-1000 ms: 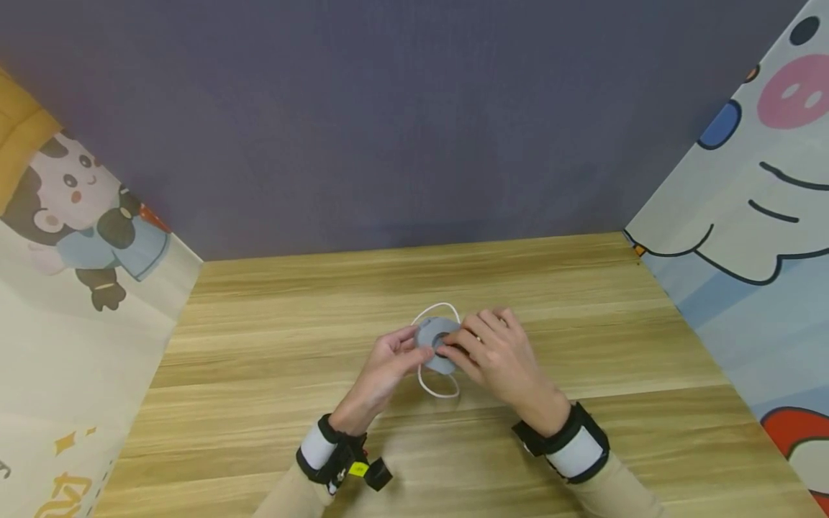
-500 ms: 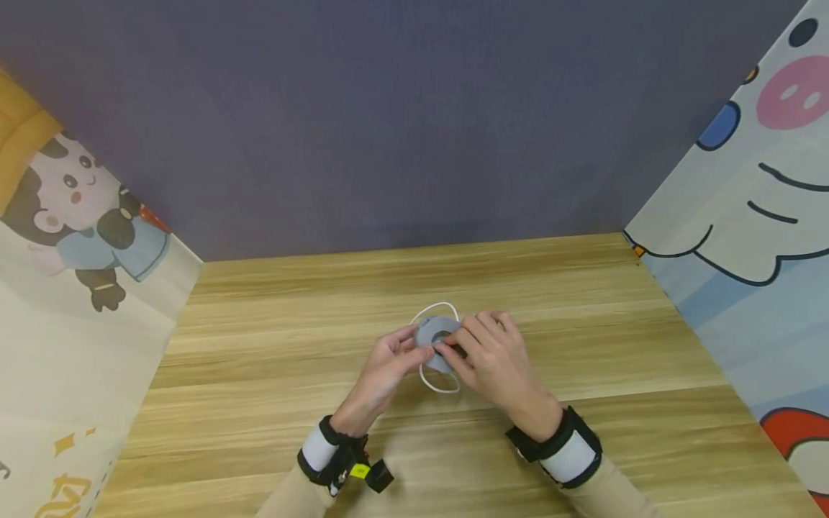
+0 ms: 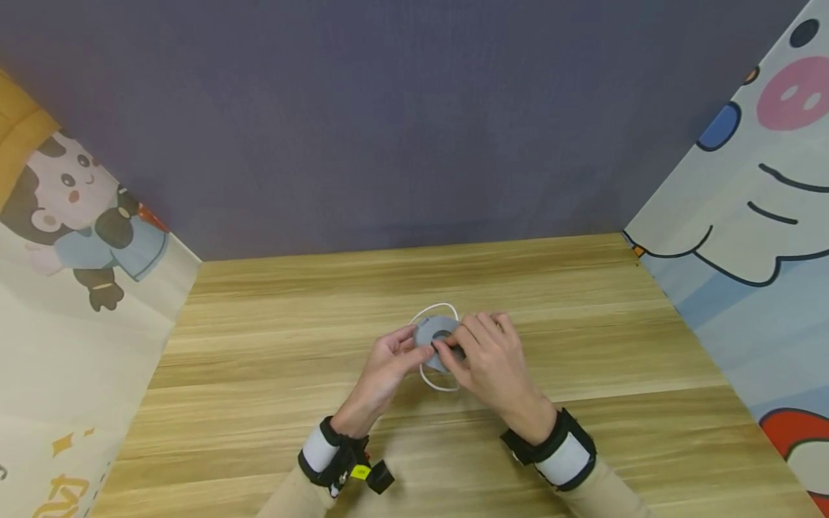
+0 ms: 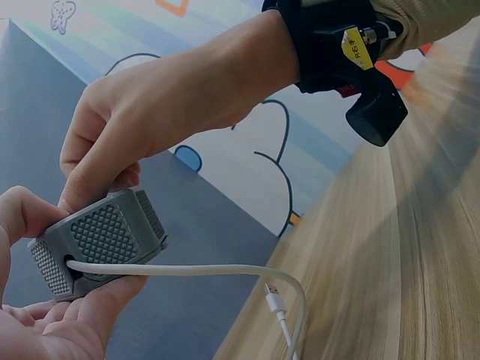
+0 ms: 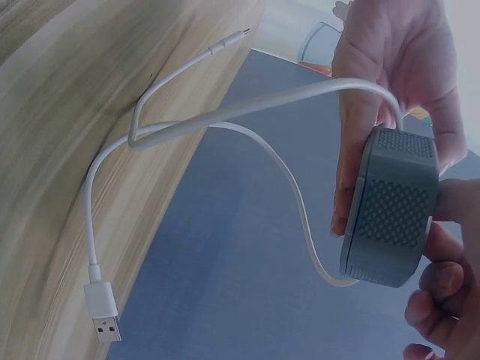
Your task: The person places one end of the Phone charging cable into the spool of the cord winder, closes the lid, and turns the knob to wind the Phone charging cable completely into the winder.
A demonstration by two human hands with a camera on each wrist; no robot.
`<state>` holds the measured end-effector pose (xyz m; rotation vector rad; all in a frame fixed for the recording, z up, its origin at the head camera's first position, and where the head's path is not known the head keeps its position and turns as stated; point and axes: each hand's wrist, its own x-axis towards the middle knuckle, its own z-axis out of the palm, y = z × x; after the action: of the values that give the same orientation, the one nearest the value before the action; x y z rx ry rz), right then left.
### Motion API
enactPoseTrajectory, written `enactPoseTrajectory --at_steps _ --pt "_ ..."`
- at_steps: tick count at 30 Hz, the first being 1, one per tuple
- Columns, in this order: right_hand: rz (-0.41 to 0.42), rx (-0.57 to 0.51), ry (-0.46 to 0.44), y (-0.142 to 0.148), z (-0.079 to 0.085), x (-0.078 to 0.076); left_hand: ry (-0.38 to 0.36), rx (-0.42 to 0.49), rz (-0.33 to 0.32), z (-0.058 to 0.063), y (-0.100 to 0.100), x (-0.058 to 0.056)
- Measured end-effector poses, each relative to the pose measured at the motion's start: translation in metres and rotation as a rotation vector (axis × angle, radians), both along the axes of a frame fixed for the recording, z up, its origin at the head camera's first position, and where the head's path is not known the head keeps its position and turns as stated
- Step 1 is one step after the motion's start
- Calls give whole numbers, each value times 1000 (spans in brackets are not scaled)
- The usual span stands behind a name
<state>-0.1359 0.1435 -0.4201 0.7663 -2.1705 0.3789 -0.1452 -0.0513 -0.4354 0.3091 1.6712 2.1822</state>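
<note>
Grey, textured plastic makes up the cable case [image 3: 424, 332], held above the wooden table [image 3: 291, 324] near the middle of the scene. The step in hand looks like working the case's recessed round centre, perhaps by turning it. The next move seems to call for a firm left hold and a small twist of the right fingertips, with the white cable [image 5: 225, 115] free of both hands.

The left hand [image 3: 386, 363] reaches in from the near left and grips the case's left side, thumb on the upper face and fingers underneath. The right hand [image 3: 495, 367] comes from the near right, back upward and fingers bent, its thumb and forefinger pinching at the centre of the case; exactly what lies between the tips is hidden.

The cable leaves the case on two sides, one loop bowing toward the far side and one toward the near. Its USB plug [image 5: 100, 300] and slimmer plug [image 5: 229, 41] both hang free, apart from the case.
</note>
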Motion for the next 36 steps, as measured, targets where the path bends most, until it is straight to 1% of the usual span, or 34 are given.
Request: enactPoseTrajectory --at_steps 5,10,19,28,36 --pt "-18 -13 -16 -2 1 1 11 5 1 -1 1 0" --pt "-26 -50 -28 -3 0 1 16 16 7 -1 2 1" --pt "-17 -136 -52 -6 -2 1 21 8 1 -1 3 1" --pt "-6 -222 -54 -9 -4 1 38 22 -10 -1 4 1" --pt "-9 -269 -63 -12 -5 1 48 24 -14 -3 5 1"
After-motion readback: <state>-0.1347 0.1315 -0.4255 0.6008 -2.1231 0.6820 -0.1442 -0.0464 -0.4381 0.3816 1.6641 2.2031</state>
